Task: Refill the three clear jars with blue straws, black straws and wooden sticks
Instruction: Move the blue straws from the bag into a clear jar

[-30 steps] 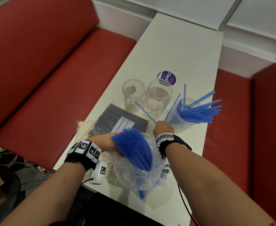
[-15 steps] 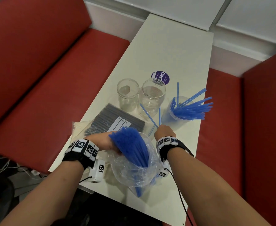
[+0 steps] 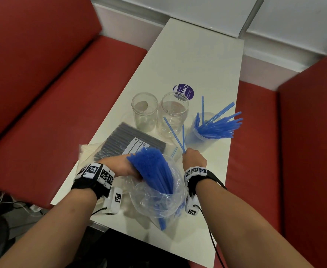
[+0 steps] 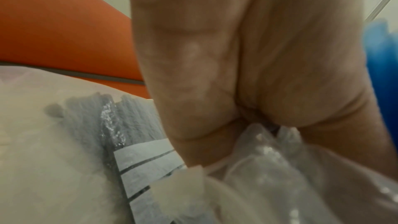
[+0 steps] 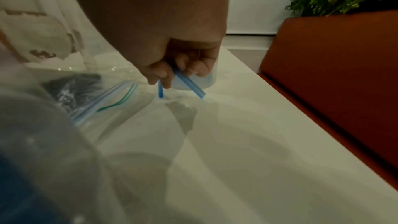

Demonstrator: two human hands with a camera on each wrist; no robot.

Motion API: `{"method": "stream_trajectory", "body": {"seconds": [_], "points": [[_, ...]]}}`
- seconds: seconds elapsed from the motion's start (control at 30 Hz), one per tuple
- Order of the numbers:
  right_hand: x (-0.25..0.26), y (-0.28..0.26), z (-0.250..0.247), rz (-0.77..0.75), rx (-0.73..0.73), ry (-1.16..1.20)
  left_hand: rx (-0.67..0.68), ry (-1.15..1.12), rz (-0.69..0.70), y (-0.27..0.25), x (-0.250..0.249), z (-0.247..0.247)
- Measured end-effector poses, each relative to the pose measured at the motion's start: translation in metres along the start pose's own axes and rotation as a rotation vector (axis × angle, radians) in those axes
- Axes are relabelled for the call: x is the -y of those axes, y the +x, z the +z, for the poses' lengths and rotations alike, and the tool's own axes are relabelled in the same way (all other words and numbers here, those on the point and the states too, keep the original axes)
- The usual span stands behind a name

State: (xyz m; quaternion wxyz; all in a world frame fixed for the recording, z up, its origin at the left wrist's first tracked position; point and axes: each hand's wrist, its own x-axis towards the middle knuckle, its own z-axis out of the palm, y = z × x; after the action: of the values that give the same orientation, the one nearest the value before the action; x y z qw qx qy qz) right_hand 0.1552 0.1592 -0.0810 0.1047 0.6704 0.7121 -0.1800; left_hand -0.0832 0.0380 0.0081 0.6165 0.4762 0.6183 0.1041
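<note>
Three clear jars stand mid-table: an empty left jar (image 3: pixel 144 111), an empty middle jar (image 3: pixel 173 115), and a right jar (image 3: pixel 201 135) holding several blue straws (image 3: pixel 219 126) that fan to the right. My right hand (image 3: pixel 194 158) pinches two loose blue straws (image 3: pixel 173 132) (image 5: pixel 187 83) just in front of that jar, their lower ends near the tabletop. My left hand (image 3: pixel 120 167) grips the neck of a clear plastic bag (image 3: pixel 158 198) (image 4: pixel 269 168) with a thick bundle of blue straws (image 3: pixel 153 167) sticking out. A pack of black straws (image 3: pixel 127 142) (image 4: pixel 90 125) lies beyond my left hand.
The white table (image 3: pixel 193 60) is narrow, with red bench seats (image 3: pixel 71 97) on both sides. A purple round sticker (image 3: pixel 185 91) lies behind the jars. A zip bag edge (image 5: pixel 103 101) lies flat near my right hand. A pale flat packet (image 3: pixel 87 153) sits under the black pack.
My right hand has drawn back a little from the right jar, and the two loose straws in it now stand steeper. My left hand keeps its hold on the bag.
</note>
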Motion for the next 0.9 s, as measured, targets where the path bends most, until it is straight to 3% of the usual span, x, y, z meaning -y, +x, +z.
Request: {"method": "stream_trajectory", "body": {"seconds": [0.23, 0.43, 0.6, 0.73, 0.9], "points": [[0.004, 0.017, 0.005, -0.005, -0.027, -0.043, 0.009, -0.041, 0.012, 0.003, 0.004, -0.001], [0.007, 0.018, 0.006, 0.01, 0.034, 0.01, 0.03, -0.027, 0.028, 0.003, 0.006, -0.002], [-0.006, 0.004, 0.004, 0.058, 0.171, 0.088, 0.018, 0.014, 0.033, 0.006, 0.005, 0.0], [-0.026, -0.019, 0.007, 0.01, 0.316, 0.045, 0.001, 0.011, 0.054, 0.011, 0.005, 0.002], [-0.02, -0.019, -0.003, 0.065, 0.188, 0.073, 0.017, 0.055, 0.056, 0.017, 0.003, 0.004]]}}
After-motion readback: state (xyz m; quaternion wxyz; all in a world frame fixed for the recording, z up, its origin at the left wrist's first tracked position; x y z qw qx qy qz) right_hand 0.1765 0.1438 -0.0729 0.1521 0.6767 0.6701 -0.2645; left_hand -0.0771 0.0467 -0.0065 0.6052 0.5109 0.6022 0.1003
